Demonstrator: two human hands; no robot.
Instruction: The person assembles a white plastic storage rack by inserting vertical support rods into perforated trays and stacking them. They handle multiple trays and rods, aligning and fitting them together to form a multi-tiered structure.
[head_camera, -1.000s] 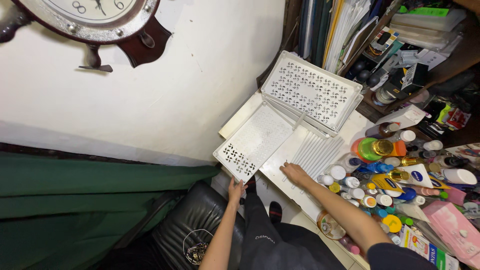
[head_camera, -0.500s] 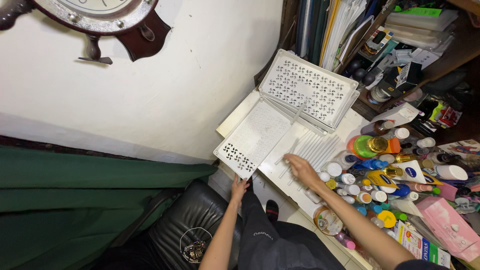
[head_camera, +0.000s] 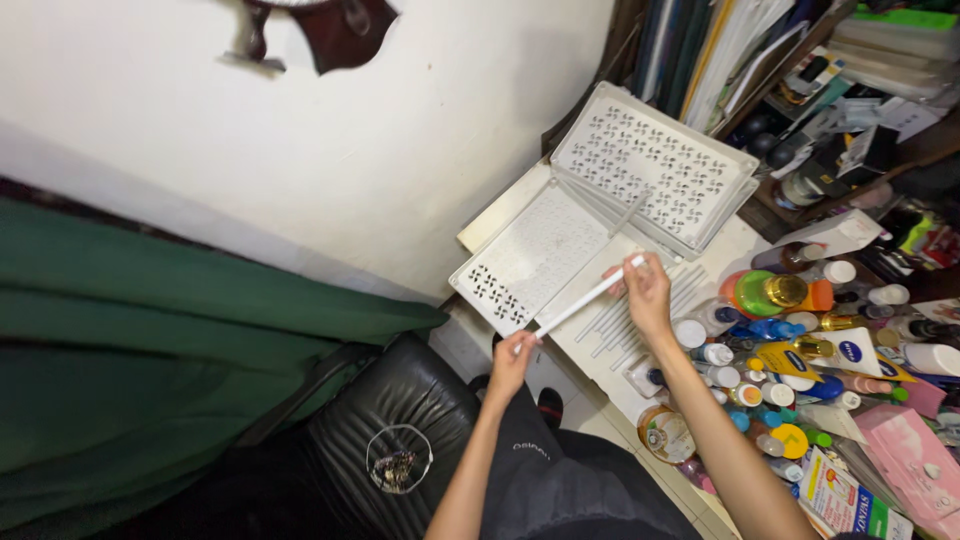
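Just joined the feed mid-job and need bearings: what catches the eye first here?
Both hands, left hand and right hand, hold a long white plastic rod over the white perforated plastic trays by the wall. To the right, a dense crowd of colourful bottles and jars covers the table.

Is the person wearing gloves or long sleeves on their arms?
No. The left hand and right hand are both bare, with no gloves, rings or watch that I can see. Both forearms are uncovered too; no sleeve shows anywhere along them.
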